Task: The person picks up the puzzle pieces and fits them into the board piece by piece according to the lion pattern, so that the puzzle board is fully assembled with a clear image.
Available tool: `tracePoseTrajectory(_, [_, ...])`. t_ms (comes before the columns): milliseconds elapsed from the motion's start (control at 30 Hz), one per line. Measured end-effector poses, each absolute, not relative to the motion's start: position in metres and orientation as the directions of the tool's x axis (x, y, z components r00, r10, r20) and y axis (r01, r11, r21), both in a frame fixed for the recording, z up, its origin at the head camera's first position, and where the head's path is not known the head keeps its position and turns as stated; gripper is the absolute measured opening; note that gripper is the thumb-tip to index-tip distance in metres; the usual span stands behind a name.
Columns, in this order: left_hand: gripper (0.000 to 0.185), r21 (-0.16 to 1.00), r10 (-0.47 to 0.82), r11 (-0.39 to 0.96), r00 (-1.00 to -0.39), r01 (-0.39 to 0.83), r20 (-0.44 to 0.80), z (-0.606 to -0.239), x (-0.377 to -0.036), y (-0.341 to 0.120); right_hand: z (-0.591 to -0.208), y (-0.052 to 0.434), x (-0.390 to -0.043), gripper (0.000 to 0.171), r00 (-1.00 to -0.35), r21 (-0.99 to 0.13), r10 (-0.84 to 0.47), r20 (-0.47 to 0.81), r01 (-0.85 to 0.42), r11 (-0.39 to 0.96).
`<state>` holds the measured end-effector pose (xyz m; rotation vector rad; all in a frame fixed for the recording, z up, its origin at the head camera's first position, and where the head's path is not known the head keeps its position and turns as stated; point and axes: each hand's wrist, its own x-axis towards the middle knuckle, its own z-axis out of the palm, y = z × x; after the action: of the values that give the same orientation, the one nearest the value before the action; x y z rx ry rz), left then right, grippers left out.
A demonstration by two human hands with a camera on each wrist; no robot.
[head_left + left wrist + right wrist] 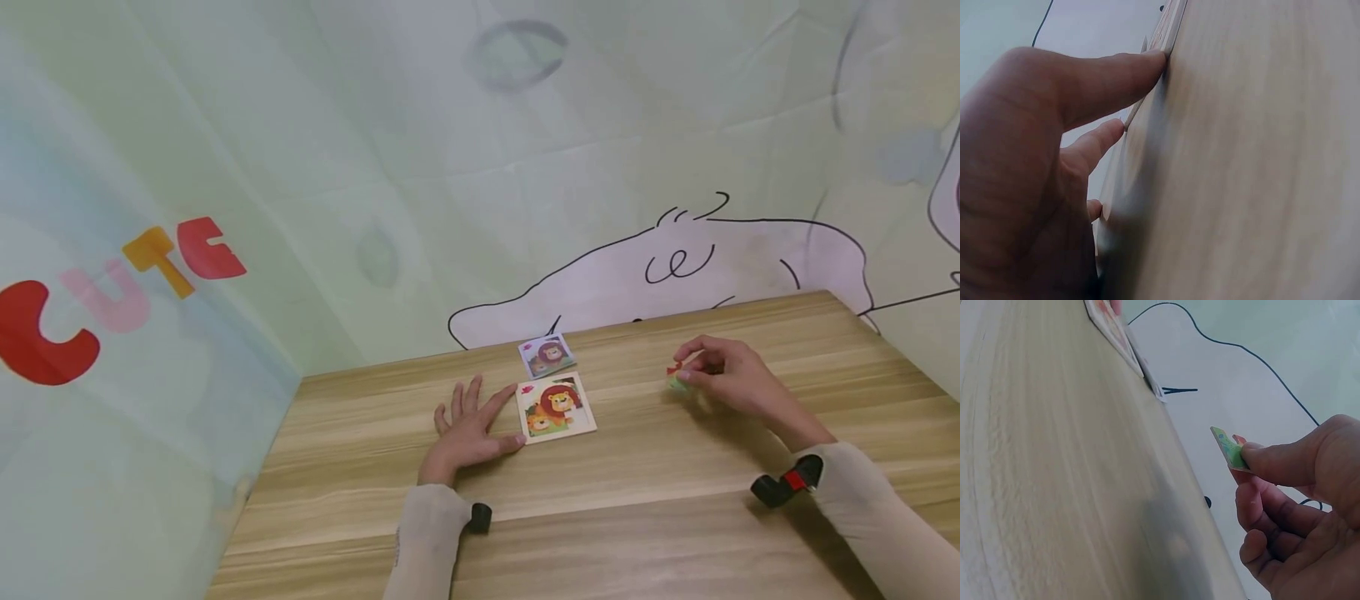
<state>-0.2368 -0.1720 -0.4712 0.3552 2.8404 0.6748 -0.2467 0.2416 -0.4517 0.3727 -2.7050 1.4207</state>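
A lion jigsaw board (556, 407) lies flat on the wooden table (615, 517). My left hand (471, 427) rests flat beside it, fingers spread, with fingertips (1159, 58) touching the left edge of the board (1170, 26). To the right, my right hand (720, 372) is lifted a little over the table and pinches a small green and red puzzle piece (677, 377) between thumb and fingers; the piece (1229, 448) shows edge-on in the right wrist view. The board (1110, 325) lies far up the table there.
A small reference card (547, 356) with the same lion picture lies just behind the board, near the table's back edge. A fabric backdrop (375, 167) with cartoon drawings and the letters "CUTE" hangs behind and to the left.
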Motion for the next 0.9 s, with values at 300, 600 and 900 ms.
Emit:
tracePoseTrajectory(300, [0.081, 0.461, 0.273, 0.869, -0.952, 0.18, -0.142, -0.471, -0.236, -0.173, -0.446, 0.234, -0.245, 0.027, -0.969, -0.829, -0.197, 0.147, -0.23, 0.51])
tracePoseTrajectory(600, [0.081, 0.463, 0.272, 0.868, -0.952, 0.18, -0.14, -0.472, -0.236, -0.173, -0.437, 0.223, -0.241, 0.027, -0.963, -0.871, -0.231, 0.142, -0.232, 0.433])
tracePoseTrajectory(900, [0.081, 0.466, 0.277, 0.866, -0.951, 0.184, -0.139, -0.471, -0.236, -0.173, -0.436, 0.21, -0.244, 0.026, -0.963, -0.89, -0.252, 0.1, -0.199, 0.409])
